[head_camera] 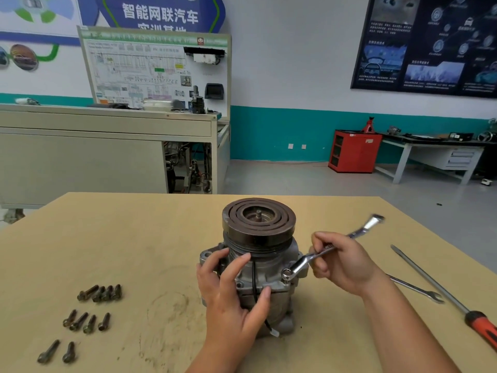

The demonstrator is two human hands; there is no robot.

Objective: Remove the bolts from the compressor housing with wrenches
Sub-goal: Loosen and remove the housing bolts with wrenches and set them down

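Compressor housing [265, 275] stands upright near the middle of the worktop [134, 238], long axis vertical, with the dark grooved pulley [259, 222] on top facing up and its base on the worktop surface. A black cable runs down its front face.

Left hand [231, 294]: forearm enters from the lower edge, fingers curled round the left side of the housing just under the pulley, thumb pressed against the front.

Right hand [341, 262]: forearm enters from the lower right, fingers and thumb pinching the shaft of a wrench [304, 261] about midway along it.

The wrench's ring end is seated on the housing's right front corner. Its shaft rises up and to the right, away from the housing, and the open end is clear of the hand and blurred. The bolt head under the ring cannot be made out.

Ten loose bolts [88, 319] lie in three rows on the worktop, left of the housing and well apart from it. A second wrench [419, 289] and an orange-handled screwdriver [443, 294] lie to the right, behind the right forearm.
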